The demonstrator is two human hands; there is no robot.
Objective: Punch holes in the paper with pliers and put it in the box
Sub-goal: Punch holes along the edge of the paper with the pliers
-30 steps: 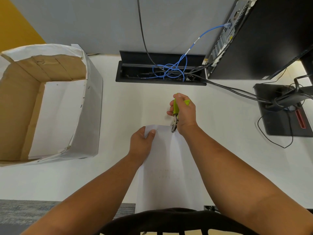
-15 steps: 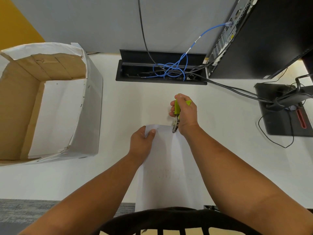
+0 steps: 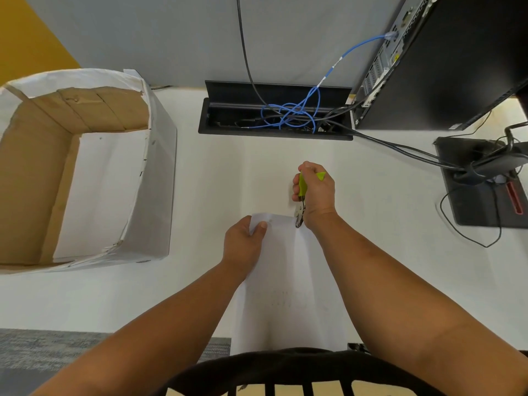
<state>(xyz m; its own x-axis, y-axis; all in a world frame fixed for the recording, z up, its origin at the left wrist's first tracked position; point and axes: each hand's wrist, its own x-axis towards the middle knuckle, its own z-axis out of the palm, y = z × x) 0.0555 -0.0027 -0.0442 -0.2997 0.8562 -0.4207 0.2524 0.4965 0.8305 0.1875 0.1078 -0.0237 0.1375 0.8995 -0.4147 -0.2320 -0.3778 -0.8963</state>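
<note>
Right hand squeezes green pliers onto the paper edge, left hand pinching it; boxing likely comes next.

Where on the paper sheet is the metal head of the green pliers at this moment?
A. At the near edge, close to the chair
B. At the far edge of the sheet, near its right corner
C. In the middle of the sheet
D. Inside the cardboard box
B. The right hand holds the green pliers with their metal head on the far edge of the paper, near the right corner, while the left hand pinches the far left corner.
</note>
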